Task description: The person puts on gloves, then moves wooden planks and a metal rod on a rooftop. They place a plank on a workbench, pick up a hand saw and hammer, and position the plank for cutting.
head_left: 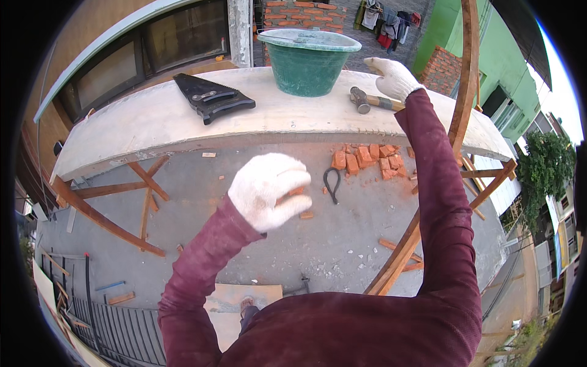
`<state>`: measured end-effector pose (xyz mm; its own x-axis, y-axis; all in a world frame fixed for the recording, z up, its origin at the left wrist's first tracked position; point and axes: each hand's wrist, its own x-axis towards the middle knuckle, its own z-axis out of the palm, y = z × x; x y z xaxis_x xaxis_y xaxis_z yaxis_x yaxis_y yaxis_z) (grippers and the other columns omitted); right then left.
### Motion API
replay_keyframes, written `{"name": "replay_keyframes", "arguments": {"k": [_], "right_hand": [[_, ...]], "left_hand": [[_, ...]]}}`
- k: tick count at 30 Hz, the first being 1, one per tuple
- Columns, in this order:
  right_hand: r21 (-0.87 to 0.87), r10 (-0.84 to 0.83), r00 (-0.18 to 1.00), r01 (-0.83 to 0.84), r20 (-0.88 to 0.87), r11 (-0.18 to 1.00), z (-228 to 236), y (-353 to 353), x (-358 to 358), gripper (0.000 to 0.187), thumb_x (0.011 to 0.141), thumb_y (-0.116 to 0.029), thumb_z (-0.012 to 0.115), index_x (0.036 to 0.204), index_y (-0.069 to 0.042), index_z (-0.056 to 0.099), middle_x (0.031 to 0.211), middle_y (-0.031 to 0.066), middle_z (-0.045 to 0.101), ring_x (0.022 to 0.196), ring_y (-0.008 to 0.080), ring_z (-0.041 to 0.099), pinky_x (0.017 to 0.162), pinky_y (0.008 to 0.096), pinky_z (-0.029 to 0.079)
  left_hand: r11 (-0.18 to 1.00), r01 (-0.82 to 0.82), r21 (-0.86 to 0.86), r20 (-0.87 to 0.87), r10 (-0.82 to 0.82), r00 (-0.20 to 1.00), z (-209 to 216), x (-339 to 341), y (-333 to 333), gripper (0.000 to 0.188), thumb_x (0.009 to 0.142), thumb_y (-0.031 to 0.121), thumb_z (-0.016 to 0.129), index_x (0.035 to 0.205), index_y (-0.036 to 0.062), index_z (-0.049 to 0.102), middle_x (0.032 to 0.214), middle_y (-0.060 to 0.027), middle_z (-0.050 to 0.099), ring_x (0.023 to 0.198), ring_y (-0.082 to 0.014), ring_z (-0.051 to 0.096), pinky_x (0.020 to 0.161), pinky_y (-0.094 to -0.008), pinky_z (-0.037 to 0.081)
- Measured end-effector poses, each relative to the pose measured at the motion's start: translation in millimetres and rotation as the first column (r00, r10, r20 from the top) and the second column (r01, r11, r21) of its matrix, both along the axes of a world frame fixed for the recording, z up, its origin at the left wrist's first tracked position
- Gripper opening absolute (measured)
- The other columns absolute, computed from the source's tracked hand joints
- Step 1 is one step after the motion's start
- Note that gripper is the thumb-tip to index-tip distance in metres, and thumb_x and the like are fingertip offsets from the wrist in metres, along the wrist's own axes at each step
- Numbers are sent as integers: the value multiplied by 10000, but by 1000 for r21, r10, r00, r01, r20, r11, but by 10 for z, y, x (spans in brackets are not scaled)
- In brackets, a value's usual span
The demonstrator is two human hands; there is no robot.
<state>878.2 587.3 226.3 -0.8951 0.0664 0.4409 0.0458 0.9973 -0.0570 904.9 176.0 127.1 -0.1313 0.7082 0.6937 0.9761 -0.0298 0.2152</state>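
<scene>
Both my hands wear white work gloves. My left hand [269, 191] hovers in front of the plank's near edge, fingers curled but apart and nothing visible in them. Over the right part of the pale plank [147, 122] reaches my right hand [394, 78], its fingers stretched to the left and apparently empty. Just below its wrist lies a hammer [362, 100] with a wooden handle, partly hidden by my sleeve. Left of that hand stands a green bucket [310, 64] with a whitish, crusted rim. A black handsaw [213, 99] lies farther left on the plank.
Wooden trestle legs [110, 214] carry the plank; a tall timber post [468, 73] rises beside my right arm. Broken orange bricks [367, 158] and a black loop [332, 185] lie on the grey floor. A dark railing [116, 327] runs at the lower left.
</scene>
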Motion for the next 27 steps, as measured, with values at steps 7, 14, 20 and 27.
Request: {"name": "replay_keyframes", "arguments": {"k": [7, 14, 20, 27], "right_hand": [[207, -185, 829, 86, 527, 975, -472, 618, -318, 714, 676, -80, 634, 1389, -62, 613, 1300, 217, 678, 1211, 367, 647, 995, 422, 525], [-305, 25, 709, 271, 705, 913, -46, 432, 96, 695, 668, -119, 770, 1336, 0, 619, 912, 144, 658, 723, 213, 667, 593, 356, 568], [-229, -120, 974, 163, 191, 960, -214, -167, 1027, 602, 733, -309, 820, 1178, 44, 620, 976, 181, 681, 879, 278, 682, 807, 386, 545], [-699, -227, 952, 304, 204, 647, -580, -1050, 1704, 806, 805, -315, 868, 1403, 65, 483, 999, 155, 667, 845, 191, 687, 822, 348, 575]], "left_hand": [[814, -581, -22, -174, 569, 804, -220, -1321, 1071, 558, 961, 436, 643, 1381, 77, 560, 1351, -160, 617, 1275, -358, 544, 1077, -468, 429], [737, -636, -228, -150, 618, 771, -144, -1246, 1202, 565, 1019, 509, 513, 1399, 95, 572, 1352, -150, 628, 1249, -332, 563, 1060, -462, 436], [709, -637, -304, -93, 643, 760, -93, -1227, 1137, 588, 1011, 527, 519, 1400, 92, 591, 1367, -145, 622, 1274, -328, 561, 1090, -455, 423], [798, -482, -363, -145, 462, 875, -47, -1232, 1069, 699, 951, 607, 574, 1424, 93, 572, 1450, -155, 566, 1349, -332, 513, 1151, -458, 377]]}}
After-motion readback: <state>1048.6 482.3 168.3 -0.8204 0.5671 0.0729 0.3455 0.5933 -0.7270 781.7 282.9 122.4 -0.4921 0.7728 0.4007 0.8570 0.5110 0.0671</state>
